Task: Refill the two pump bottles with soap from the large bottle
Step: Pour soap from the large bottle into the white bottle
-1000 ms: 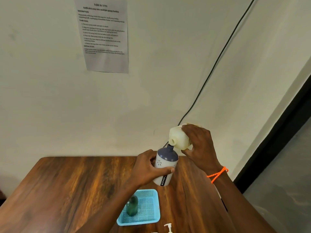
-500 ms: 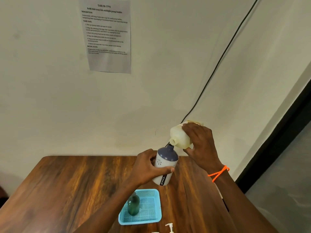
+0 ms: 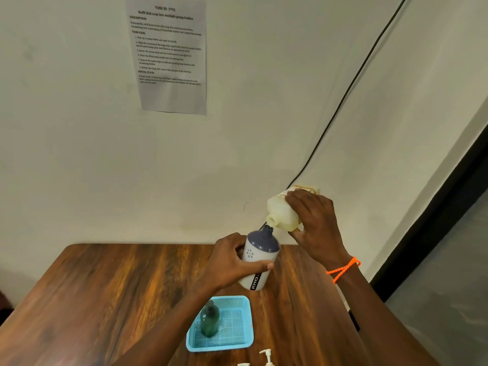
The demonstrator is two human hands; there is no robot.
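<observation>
My left hand (image 3: 232, 262) grips a white pump bottle with a purple shoulder (image 3: 260, 256), held tilted above the table with its neck open and no pump on it. My right hand (image 3: 315, 227) holds the large cream soap bottle (image 3: 282, 213) tipped over, its open mouth right at the purple bottle's neck. A dark green bottle (image 3: 210, 320) stands in the blue basket (image 3: 243, 339). Two white pump heads (image 3: 266, 356) lie near the table's front edge.
The brown wooden table (image 3: 105, 299) stands against a cream wall with a taped instruction sheet (image 3: 169, 54) and a black cable (image 3: 343, 96) running down it. A dark door frame (image 3: 435, 220) stands to the right. An orange bracelet (image 3: 343, 269) is on my right wrist.
Both hands and their bottles keep the same pose, mouth to neck. Only the view has shifted slightly to the left.
</observation>
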